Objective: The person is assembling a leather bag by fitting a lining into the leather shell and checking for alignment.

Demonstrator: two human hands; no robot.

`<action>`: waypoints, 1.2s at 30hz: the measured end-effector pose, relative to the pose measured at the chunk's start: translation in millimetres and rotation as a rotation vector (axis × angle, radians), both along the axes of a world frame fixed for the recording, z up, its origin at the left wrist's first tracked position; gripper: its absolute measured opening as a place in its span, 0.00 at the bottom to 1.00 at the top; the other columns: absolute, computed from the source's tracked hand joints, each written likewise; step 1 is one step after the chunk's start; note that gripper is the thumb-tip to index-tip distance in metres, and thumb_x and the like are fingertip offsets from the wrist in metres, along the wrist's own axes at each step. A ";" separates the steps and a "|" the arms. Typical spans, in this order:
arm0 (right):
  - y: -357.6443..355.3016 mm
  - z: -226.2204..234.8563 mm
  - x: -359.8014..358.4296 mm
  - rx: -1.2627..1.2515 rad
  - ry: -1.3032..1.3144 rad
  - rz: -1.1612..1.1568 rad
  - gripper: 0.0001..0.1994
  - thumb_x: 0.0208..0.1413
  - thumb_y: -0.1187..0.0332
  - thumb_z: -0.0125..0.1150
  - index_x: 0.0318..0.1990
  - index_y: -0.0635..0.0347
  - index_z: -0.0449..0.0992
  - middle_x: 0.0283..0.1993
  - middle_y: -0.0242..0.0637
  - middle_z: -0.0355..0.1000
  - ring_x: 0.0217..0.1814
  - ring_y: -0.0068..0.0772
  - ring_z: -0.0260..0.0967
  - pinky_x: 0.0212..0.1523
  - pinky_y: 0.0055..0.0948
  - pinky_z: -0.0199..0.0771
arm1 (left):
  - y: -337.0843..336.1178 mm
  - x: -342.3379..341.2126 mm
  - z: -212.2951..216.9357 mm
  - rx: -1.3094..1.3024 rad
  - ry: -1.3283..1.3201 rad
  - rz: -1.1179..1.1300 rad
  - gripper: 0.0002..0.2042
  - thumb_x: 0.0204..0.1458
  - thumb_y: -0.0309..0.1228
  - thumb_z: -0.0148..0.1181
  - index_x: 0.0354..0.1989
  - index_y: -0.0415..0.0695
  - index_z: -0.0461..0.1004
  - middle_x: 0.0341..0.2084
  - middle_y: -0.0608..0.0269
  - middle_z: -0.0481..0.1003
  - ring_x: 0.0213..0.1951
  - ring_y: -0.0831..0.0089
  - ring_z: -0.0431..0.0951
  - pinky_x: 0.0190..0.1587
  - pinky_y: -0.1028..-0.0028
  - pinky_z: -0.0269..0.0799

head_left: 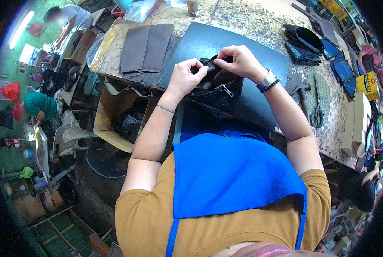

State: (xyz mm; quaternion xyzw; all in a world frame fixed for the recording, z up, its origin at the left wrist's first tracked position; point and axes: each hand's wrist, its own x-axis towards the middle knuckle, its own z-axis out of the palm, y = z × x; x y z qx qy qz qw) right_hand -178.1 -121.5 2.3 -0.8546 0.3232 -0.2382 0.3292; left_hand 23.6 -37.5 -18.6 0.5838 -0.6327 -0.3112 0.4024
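A black zippered bag [236, 95] lies at the near edge of a dark board [260, 55] on the worktable, its mouth spread and a silver zipper pull hanging on its near side. My left hand [187, 77] pinches the bag's edge at the left of the opening. Thumb and fingers of my right hand [240, 62] grip the far edge, close beside the left. Between them shows the dark lining [221, 77]. The bag's inside is mostly in shadow.
Dark flat sheets [146, 47] are stacked left of the board. Right of it lie a hammer [303, 96], scissors [317, 113] and black pouches [302, 43]. An open cardboard box [110, 115] stands below the table's left edge. Other people work at the far left.
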 end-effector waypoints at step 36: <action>3.4 -10.3 9.4 -0.080 0.005 -0.066 0.09 0.51 0.64 0.64 0.30 0.61 0.78 0.22 0.41 0.75 0.23 0.34 0.73 0.27 0.29 0.71 | -13.2 -5.2 -3.3 -0.042 -0.095 0.105 0.10 0.46 0.37 0.63 0.33 0.46 0.82 0.25 0.56 0.80 0.24 0.68 0.78 0.32 0.71 0.73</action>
